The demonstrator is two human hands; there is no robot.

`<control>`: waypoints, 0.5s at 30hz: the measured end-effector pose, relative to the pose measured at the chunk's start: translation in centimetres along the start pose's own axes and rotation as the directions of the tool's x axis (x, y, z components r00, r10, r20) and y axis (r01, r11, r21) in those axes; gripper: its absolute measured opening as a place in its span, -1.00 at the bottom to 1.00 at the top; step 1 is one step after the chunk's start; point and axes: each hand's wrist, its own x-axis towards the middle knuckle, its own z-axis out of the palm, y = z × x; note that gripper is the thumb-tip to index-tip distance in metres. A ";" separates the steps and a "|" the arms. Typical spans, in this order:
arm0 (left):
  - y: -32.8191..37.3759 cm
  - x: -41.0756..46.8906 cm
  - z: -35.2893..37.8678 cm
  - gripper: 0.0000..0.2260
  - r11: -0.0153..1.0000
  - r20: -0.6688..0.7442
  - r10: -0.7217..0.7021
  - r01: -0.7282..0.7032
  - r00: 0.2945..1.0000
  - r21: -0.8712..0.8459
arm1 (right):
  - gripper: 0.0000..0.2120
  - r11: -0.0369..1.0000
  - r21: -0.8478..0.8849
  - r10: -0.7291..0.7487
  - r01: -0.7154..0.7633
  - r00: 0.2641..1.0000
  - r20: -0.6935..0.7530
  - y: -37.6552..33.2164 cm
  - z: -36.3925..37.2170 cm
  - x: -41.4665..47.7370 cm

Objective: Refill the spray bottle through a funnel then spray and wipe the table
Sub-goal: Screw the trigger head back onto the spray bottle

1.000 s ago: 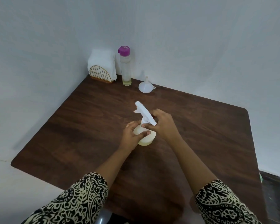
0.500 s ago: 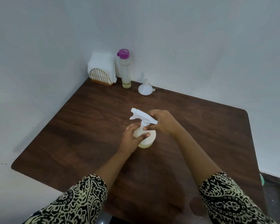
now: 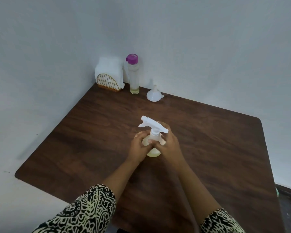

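I see the spray bottle (image 3: 154, 135) standing upright near the middle of the dark wooden surface (image 3: 208, 140), with both hands around it. My left hand (image 3: 140, 145) wraps the round body from the left, fingers curled and the thumb lying across the front. My right hand (image 3: 169, 145) grips it from the right, with its fingers going round behind the neck just under the trigger head. The white trigger head sits on the neck, its nozzle pointing away and to the left. A little pale yellow liquid shows low in the body, below the hands.

The other things are at the far corner, well apart from the bottle. The white funnel (image 3: 154, 95) rests upside down, wide mouth on the surface and spout up. Just left of it stands a tall clear refill bottle (image 3: 133, 76) with a purple cap – closed, and with only a shallow yellowish layer at the bottom. Beside that, in the corner against the wall, a gold wire holder (image 3: 108, 83) carries a stack of white napkins (image 3: 108, 68).

Both forearms reach in from the near edge – patterned black-and-cream sleeves (image 3: 84, 214) end well short of the wrists
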 end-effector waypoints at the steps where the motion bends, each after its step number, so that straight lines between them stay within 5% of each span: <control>1: 0.0 0.0 0.0 -0.42 1.000 0.006 0.014 -0.014 1.000 0.001 | -0.52 0.999 0.037 -0.017 0.015 0.998 0.058 0.1 -0.6 -0.1; 8: -0.3 0.2 0.0 -0.58 1.000 0.022 0.019 -0.019 1.000 -0.010 | -0.79 1.000 0.018 0.002 -0.004 0.997 0.080 -0.2 -1.7 1.1; 15: -0.3 0.1 0.1 -0.59 0.999 0.012 0.047 -0.047 0.999 -0.018 | -0.60 0.998 -0.049 -0.032 0.027 0.992 -0.122 -0.9 -0.5 1.7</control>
